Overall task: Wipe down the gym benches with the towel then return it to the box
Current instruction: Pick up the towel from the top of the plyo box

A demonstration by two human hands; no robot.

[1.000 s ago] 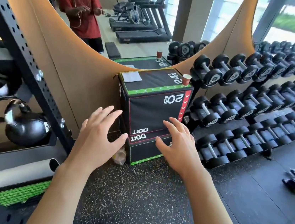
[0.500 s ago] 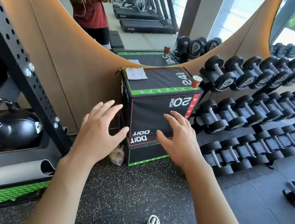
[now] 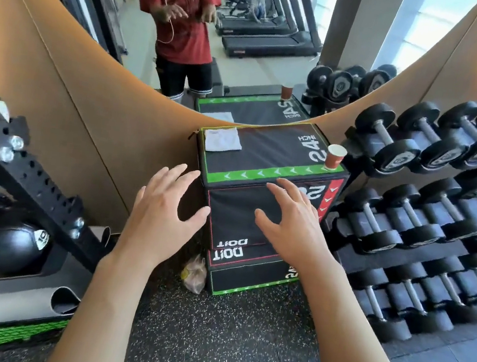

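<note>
both hands have risen toward the box (image 3: 264, 160); fingers (image 3: 283, 187) spread, holding nothing, short of the towel (image 3: 222, 140)

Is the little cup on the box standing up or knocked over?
Standing up. The cup sits on its base at the box's right front corner, with its open rim facing up.

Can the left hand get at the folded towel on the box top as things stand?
Probably yes: the left hand is open, and nothing lies between it and the towel on the box.
</note>
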